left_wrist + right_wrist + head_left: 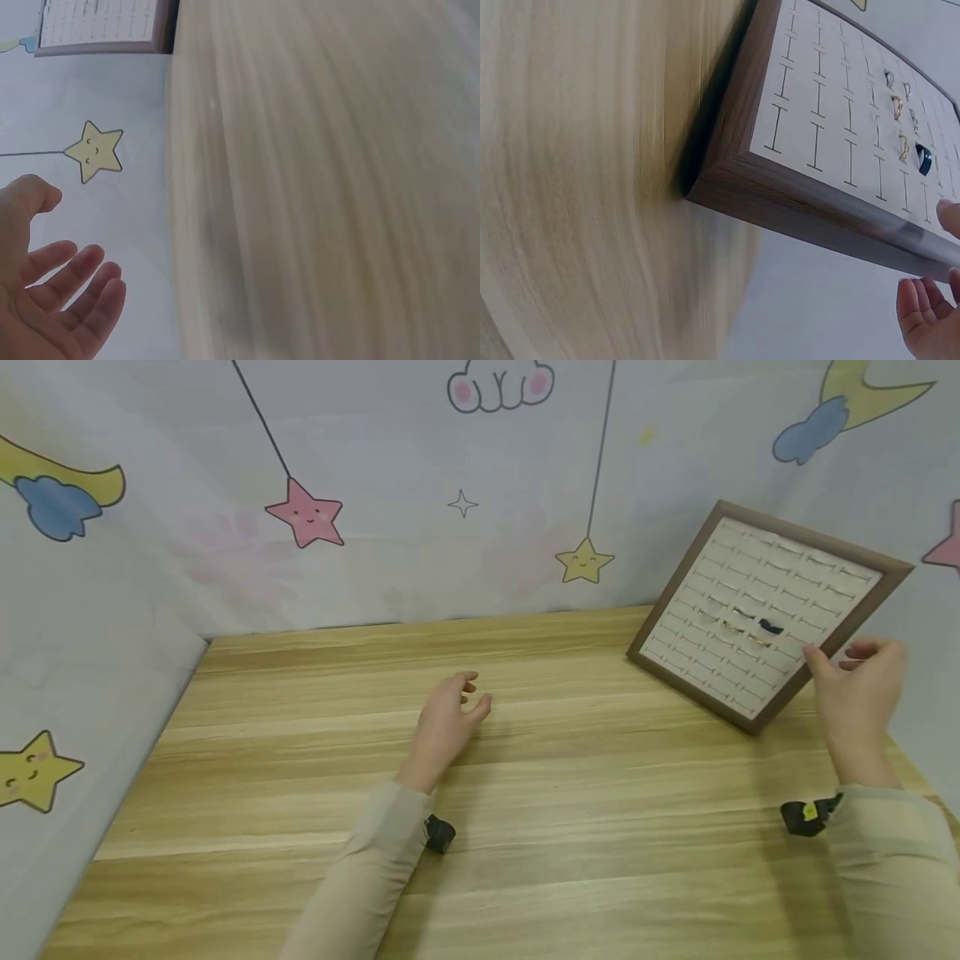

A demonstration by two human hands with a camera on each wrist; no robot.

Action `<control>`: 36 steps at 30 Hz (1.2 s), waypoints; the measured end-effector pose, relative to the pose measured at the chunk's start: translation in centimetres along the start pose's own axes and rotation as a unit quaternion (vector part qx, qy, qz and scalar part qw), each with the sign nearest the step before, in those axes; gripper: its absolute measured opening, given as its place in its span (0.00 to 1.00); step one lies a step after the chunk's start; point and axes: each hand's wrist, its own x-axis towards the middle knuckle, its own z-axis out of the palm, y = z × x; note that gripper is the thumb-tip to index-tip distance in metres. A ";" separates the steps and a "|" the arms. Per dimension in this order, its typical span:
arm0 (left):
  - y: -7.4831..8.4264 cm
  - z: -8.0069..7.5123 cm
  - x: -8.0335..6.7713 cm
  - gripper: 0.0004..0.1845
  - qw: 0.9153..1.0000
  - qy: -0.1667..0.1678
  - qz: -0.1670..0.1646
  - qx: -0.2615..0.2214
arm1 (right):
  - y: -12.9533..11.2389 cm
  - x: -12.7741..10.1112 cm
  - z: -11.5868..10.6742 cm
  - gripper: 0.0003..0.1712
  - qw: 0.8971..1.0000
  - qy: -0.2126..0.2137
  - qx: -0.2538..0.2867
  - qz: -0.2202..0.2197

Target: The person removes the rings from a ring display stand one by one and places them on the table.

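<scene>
On the right of the head view, a brown-framed ring display tray [708, 695] stands tilted near the wall, its light face lined with rows of slots. Several rings [770, 627] sit in it, gold, silver and one dark, seen closer as small bands [924, 159] in the right wrist view. My right hand [861, 693] holds the tray's right edge, thumb at the front face and the other fingers beside the frame; how firmly is hard to see. Over the table, my left hand [444, 727] hangs with loosely curled fingers [86, 289] and nothing in them.
The wood-grain table [525, 860] reaches back to a pale fabric wall [420, 568] printed with stars and moons. This fabric also lines the left and right sides. Each wrist carries a small black device [439, 833] at the sleeve.
</scene>
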 end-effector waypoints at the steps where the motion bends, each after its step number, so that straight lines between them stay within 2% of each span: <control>1: 0.2 0.2 0.1 0.25 1.000 -0.006 0.000 -0.017 | 0.0 0.1 0.0 0.18 1.000 -0.005 0.001 0.011; 5: 0.9 0.9 0.2 0.25 0.997 -0.038 -0.001 -0.074 | -0.1 0.7 0.0 0.40 0.998 -0.047 0.002 0.042; 7: 1.3 1.2 0.2 0.25 0.994 -0.054 -0.002 -0.095 | -0.1 1.1 0.0 0.45 0.996 -0.068 0.010 0.049; 12: 1.9 2.0 0.4 0.24 0.989 -0.076 -0.007 -0.128 | 0.0 1.8 -0.4 0.45 0.992 -0.110 0.031 0.048; 16: 2.5 2.8 0.7 0.23 0.984 -0.084 -0.009 -0.156 | 0.1 2.3 -0.6 0.40 0.990 -0.119 0.055 0.056; 18: 2.8 3.1 0.9 0.23 0.980 -0.090 -0.009 -0.175 | 0.1 2.5 -0.6 0.38 0.988 -0.118 0.085 0.059; 20: 3.3 3.5 1.1 0.23 0.975 -0.098 -0.006 -0.197 | 0.1 2.6 -0.7 0.38 0.977 -0.122 0.160 0.068; 22: 3.8 3.8 1.3 0.24 0.970 -0.108 -0.002 -0.216 | 0.1 2.6 -0.6 0.39 0.962 -0.123 0.230 0.079; 25: 4.5 4.2 1.4 0.24 0.963 -0.117 0.001 -0.243 | 0.1 2.4 -0.5 0.41 0.934 -0.119 0.321 0.107; 28: 5.0 4.6 1.5 0.24 0.959 -0.120 0.004 -0.256 | -0.1 2.2 -0.5 0.40 0.925 -0.110 0.343 0.125; 31: 5.3 4.7 1.7 0.24 0.959 -0.114 0.003 -0.259 | -0.3 2.0 -0.3 0.32 0.911 -0.094 0.377 0.135; 34: 5.5 4.9 1.9 0.23 0.959 -0.102 -0.001 -0.264 | -0.1 2.0 -0.1 0.26 0.894 -0.081 0.420 0.131; 36: 5.5 5.0 2.2 0.23 0.958 -0.093 -0.007 -0.272 | 0.0 2.1 0.1 0.26 0.883 -0.079 0.446 0.121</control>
